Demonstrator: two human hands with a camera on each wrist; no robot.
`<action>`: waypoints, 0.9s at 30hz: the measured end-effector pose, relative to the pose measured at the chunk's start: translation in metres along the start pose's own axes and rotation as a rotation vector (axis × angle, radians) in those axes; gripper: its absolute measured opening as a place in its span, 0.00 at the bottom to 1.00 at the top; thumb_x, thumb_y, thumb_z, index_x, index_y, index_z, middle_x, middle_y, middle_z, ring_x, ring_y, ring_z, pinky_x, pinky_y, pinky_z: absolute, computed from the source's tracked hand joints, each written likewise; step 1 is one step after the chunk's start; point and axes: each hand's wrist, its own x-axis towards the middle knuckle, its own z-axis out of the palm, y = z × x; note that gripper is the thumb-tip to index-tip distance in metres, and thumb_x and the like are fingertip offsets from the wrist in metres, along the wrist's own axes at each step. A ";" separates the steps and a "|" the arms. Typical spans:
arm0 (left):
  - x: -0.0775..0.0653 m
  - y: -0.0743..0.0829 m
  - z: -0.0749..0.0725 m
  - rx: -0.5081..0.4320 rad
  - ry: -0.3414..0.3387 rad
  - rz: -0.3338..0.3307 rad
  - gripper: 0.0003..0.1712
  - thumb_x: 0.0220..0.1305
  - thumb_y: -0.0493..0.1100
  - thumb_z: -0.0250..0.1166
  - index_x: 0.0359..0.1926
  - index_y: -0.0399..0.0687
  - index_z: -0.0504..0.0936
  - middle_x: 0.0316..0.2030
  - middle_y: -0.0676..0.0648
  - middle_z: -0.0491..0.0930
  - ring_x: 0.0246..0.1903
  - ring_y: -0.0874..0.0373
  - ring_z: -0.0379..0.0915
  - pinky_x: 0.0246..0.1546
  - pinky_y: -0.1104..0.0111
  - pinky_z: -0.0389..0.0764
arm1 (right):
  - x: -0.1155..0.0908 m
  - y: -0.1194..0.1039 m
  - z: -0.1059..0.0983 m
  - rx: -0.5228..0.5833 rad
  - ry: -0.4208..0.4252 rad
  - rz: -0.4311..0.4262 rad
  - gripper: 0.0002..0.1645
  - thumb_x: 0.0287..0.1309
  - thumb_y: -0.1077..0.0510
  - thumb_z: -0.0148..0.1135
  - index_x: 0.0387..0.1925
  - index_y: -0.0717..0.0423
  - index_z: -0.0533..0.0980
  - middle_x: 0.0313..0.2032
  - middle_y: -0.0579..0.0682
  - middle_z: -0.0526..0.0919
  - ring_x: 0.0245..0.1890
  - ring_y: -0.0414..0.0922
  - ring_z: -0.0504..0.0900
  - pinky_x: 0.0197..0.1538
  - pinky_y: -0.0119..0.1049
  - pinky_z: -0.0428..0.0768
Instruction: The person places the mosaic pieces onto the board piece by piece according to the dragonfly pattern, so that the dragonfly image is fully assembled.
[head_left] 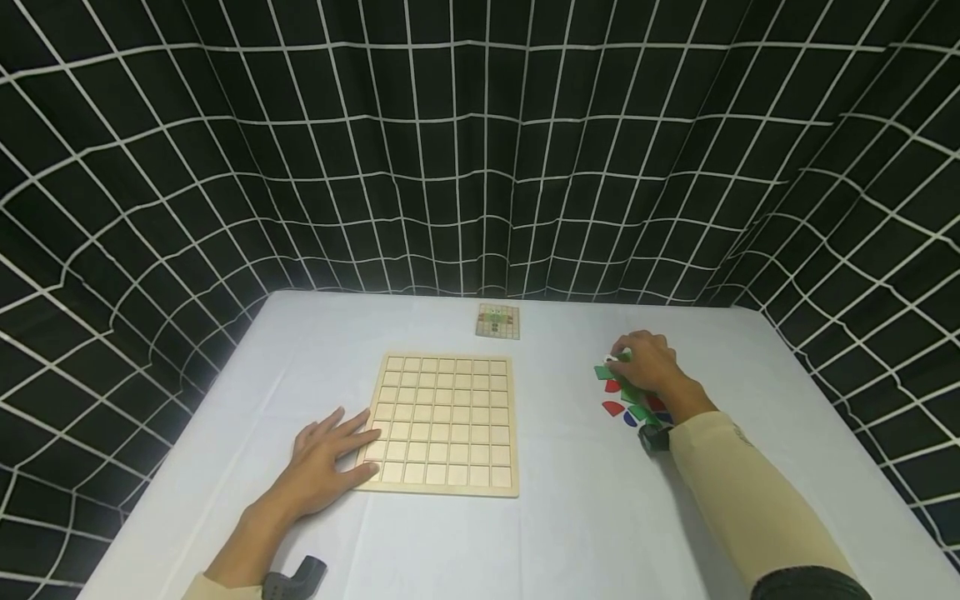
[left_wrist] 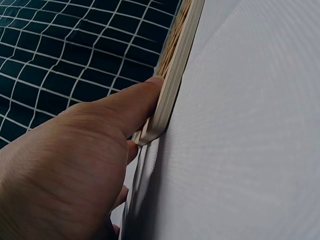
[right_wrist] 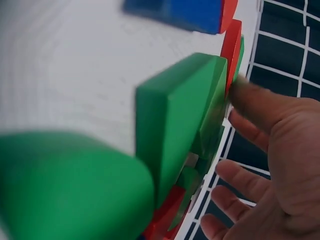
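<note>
A square wooden board [head_left: 442,425] with a grid of shallow recesses lies flat on the white table. My left hand [head_left: 326,467] rests at its left edge with fingers spread; in the left wrist view the thumb [left_wrist: 142,95] touches the board's edge. My right hand [head_left: 648,362] bends over a group of flat coloured pieces, its fingertips at a small white piece [head_left: 609,359] with a dark spot. Whether they pinch it is hidden. In the right wrist view, a large green piece [right_wrist: 182,110] stands before the thumb, and a red piece [right_wrist: 231,47] is close to the thumb tip.
A small pattern card [head_left: 497,321] lies behind the board. Red pieces [head_left: 612,408], a blue piece [head_left: 629,419] and green pieces [head_left: 604,372] lie below and around the right hand. A dark curtain [head_left: 480,150] with a white grid surrounds the table's back and sides.
</note>
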 end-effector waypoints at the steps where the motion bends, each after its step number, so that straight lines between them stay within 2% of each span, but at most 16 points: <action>1: 0.000 0.000 0.000 0.001 0.000 0.000 0.30 0.54 0.62 0.69 0.57 0.56 0.81 0.66 0.47 0.67 0.70 0.41 0.46 0.64 0.40 0.38 | 0.000 0.000 0.000 0.005 0.001 0.006 0.20 0.60 0.47 0.64 0.48 0.56 0.78 0.60 0.66 0.66 0.59 0.66 0.58 0.54 0.66 0.61; 4: 0.000 0.000 0.000 -0.005 -0.004 0.007 0.30 0.56 0.61 0.69 0.57 0.56 0.81 0.67 0.47 0.66 0.70 0.41 0.46 0.64 0.40 0.37 | -0.001 0.001 0.001 0.013 -0.013 0.007 0.21 0.59 0.47 0.64 0.50 0.52 0.77 0.60 0.66 0.65 0.59 0.66 0.57 0.53 0.67 0.61; 8: 0.000 -0.001 -0.002 -0.019 -0.015 0.018 0.30 0.56 0.61 0.68 0.58 0.55 0.80 0.67 0.47 0.65 0.70 0.41 0.45 0.65 0.40 0.36 | -0.001 0.001 0.001 0.021 -0.046 -0.015 0.20 0.60 0.54 0.62 0.55 0.47 0.77 0.64 0.66 0.62 0.62 0.68 0.54 0.56 0.69 0.57; 13: 0.000 -0.001 -0.002 -0.027 -0.028 0.011 0.30 0.56 0.61 0.69 0.58 0.56 0.80 0.68 0.48 0.65 0.70 0.41 0.44 0.65 0.41 0.36 | -0.001 0.000 0.002 -0.002 -0.041 -0.017 0.18 0.60 0.52 0.63 0.50 0.53 0.79 0.64 0.66 0.62 0.63 0.67 0.54 0.57 0.67 0.57; 16: 0.000 -0.001 -0.003 -0.029 -0.032 0.005 0.30 0.56 0.60 0.69 0.58 0.56 0.80 0.68 0.49 0.64 0.71 0.41 0.44 0.65 0.41 0.36 | -0.001 -0.001 0.003 -0.008 -0.024 -0.014 0.20 0.58 0.48 0.66 0.48 0.55 0.79 0.63 0.66 0.63 0.62 0.66 0.56 0.57 0.65 0.58; 23: -0.001 -0.001 -0.003 -0.031 -0.023 0.013 0.30 0.56 0.59 0.69 0.58 0.56 0.80 0.68 0.49 0.65 0.70 0.41 0.44 0.65 0.41 0.36 | -0.001 0.000 0.004 0.016 -0.048 -0.032 0.22 0.57 0.50 0.68 0.52 0.51 0.78 0.64 0.65 0.62 0.62 0.66 0.55 0.55 0.67 0.60; 27: -0.001 -0.001 -0.001 -0.026 -0.013 0.016 0.30 0.55 0.60 0.70 0.58 0.55 0.81 0.67 0.48 0.66 0.70 0.41 0.45 0.65 0.41 0.37 | 0.000 0.000 0.003 -0.006 -0.036 -0.045 0.18 0.57 0.50 0.68 0.47 0.54 0.80 0.63 0.65 0.64 0.61 0.65 0.56 0.57 0.65 0.60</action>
